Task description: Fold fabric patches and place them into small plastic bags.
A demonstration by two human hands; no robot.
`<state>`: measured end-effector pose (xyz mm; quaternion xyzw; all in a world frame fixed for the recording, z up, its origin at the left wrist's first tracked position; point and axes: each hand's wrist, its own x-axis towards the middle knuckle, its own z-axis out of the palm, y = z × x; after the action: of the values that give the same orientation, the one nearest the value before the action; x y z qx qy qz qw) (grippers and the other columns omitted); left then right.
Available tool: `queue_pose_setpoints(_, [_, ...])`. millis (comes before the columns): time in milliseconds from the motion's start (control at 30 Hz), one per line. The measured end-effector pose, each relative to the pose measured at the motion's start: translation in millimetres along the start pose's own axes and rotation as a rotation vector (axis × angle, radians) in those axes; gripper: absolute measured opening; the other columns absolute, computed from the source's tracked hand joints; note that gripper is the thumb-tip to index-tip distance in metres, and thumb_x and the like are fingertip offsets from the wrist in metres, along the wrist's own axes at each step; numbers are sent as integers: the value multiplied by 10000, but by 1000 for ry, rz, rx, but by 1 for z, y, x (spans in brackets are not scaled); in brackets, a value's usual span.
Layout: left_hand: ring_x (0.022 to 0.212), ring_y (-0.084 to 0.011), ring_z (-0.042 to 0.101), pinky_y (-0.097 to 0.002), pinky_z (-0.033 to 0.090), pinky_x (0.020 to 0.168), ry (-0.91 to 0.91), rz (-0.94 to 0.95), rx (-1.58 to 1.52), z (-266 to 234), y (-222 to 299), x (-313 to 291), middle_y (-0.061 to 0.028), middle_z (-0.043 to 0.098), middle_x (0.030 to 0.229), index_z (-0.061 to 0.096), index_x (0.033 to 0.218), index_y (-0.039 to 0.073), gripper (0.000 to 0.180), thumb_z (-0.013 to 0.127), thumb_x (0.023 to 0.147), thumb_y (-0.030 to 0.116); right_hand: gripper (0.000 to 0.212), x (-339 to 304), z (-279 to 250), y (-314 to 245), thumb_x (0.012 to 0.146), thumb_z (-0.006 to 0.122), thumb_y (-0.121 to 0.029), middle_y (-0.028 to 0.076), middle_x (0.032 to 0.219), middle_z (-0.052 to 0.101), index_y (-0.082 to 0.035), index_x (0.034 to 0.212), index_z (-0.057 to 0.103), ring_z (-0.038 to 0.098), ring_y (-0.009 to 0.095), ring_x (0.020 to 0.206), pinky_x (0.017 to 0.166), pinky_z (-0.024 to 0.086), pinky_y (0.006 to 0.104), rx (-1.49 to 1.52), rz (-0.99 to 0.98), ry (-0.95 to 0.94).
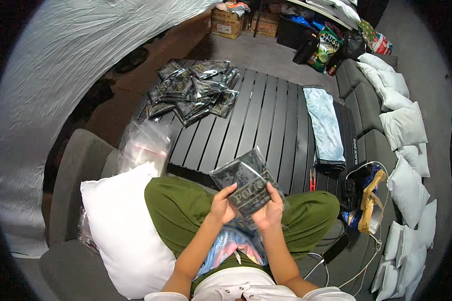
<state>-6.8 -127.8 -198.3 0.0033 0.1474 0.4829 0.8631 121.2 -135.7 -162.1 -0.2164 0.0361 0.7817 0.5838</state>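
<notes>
Over my lap I hold a flat, dark camouflage-patterned packet point(243, 175) in clear plastic, with pale lettering across its lower part. My left hand point(224, 204) grips its lower left edge, thumb on top. My right hand point(269, 209) closes on the lower right edge, its thumb also on the front. The packet's underside and most of my fingers are hidden. Loose clear plastic hangs below it. On the black slatted table point(258, 108) ahead lies a heap of similar dark packets point(196, 90). Clear plastic bags point(148, 145) are bunched at the table's near left corner.
A light blue folded cloth point(323, 120) lies on the table's right side, with red-handled scissors point(313, 179) at the near edge. A white pillow point(123, 231) rests by my left leg. White cables point(374, 256) and a dark phone-like slab point(336, 248) lie right. Pillows point(404, 125) line the right-hand sofa.
</notes>
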Motion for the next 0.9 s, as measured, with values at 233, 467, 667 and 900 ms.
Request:
queue_pose_setpoints(233, [1023,-321,522,-427,367,931,-126,-56,-218,-16,3,3,-208,532,1115,479,1108,-79,420,406,826,223,353,-5,-1,1,852,441,-244,131,1088,557,15,1084,500,527,245,994,927,367,383,-63,1,-80])
queue_pose_setpoints(467, [967,-380,538,-474,391,893,-130,-84,-294,-38,28,-9,-259,533,1077,472,1092,-107,476,404,730,195,483,-54,-46,-51,806,523,-186,223,1148,489,50,1205,385,462,354,1098,956,346,438,-831,86,-52])
queue_pose_setpoints(667, [910,-354,570,-449,416,871,-83,-112,-119,-17,28,-23,-246,565,1018,499,1036,-132,466,408,667,139,699,-39,-10,-74,589,668,-49,148,1290,390,-109,1235,409,329,299,1224,995,270,445,-2143,-1075,-310])
queue_pose_setpoints(900, [959,-312,561,-418,427,866,-56,-256,-66,9,39,-27,-205,562,1059,495,1081,-71,422,414,791,224,261,-26,50,-62,731,604,-97,67,1002,614,-76,991,610,584,226,947,845,432,364,-2002,-878,-1075])
